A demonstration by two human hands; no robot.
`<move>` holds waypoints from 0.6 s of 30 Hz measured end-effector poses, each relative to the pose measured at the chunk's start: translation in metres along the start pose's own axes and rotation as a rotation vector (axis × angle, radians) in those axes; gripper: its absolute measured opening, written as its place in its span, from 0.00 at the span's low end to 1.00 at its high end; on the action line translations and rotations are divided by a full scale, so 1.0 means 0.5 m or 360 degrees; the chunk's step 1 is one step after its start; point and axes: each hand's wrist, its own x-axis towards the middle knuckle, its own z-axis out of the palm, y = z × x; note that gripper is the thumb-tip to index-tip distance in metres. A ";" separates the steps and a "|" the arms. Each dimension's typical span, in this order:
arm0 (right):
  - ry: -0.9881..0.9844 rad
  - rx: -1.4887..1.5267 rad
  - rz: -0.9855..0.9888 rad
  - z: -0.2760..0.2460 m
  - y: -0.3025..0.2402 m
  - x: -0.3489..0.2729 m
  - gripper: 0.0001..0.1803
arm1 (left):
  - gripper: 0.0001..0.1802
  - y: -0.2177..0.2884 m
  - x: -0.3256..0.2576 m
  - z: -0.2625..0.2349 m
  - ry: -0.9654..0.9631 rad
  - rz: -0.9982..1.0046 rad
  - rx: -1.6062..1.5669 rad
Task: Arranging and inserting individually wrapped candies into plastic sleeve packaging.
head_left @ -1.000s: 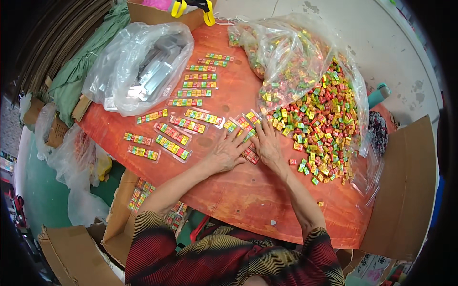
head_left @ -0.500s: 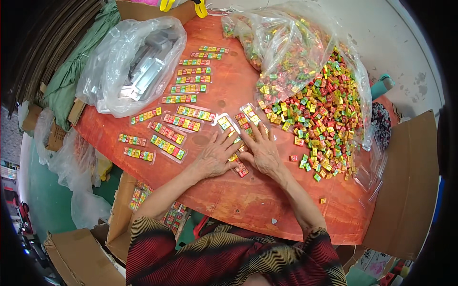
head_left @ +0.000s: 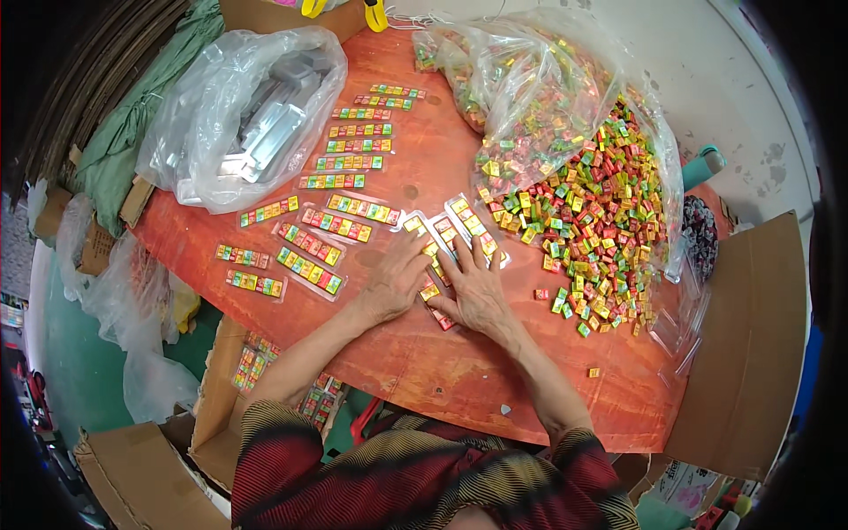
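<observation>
Three narrow clear plastic trays lie side by side at the table's middle, filled with small red, yellow and green boxes. My left hand [head_left: 395, 281] rests with its fingers stretched over the left tray [head_left: 415, 226]. My right hand [head_left: 481, 296] lies over the lower part of the middle tray [head_left: 444, 230], its fingers apart and touching the boxes. Its fingertips also reach the right tray [head_left: 463, 212]. The lower parts of the trays are partly hidden under my hands. Neither hand lifts anything.
Several filled trays [head_left: 334, 223] lie to the left. A plastic bag of empty clear trays [head_left: 272, 141] stands at the back left. Loose small boxes [head_left: 609, 212] spill from a large clear bag [head_left: 548, 88] at the right. Cardboard boxes [head_left: 742, 344] flank the red table [head_left: 389, 380].
My right hand's fingers have moved slightly and uncover more of the right tray. My left hand stays nearly in place. The whole view has shifted a little.
</observation>
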 end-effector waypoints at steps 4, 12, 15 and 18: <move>0.0022 -0.0106 0.0183 0.018 -0.017 -0.002 0.37 | 0.16 -0.028 0.031 -0.037 0.0213 -0.0062 0.0482; 0.0152 -0.0099 0.0334 0.028 -0.026 0.048 0.33 | 0.19 -0.086 0.027 -0.051 0.0059 -0.0459 0.0761; 0.0189 -0.0070 0.0317 0.039 -0.021 0.068 0.33 | 0.19 -0.084 0.019 -0.058 0.0060 -0.0515 0.0775; 0.0195 -0.0044 0.0335 0.043 -0.021 0.099 0.33 | 0.19 -0.088 0.010 -0.065 0.0095 -0.0510 0.0764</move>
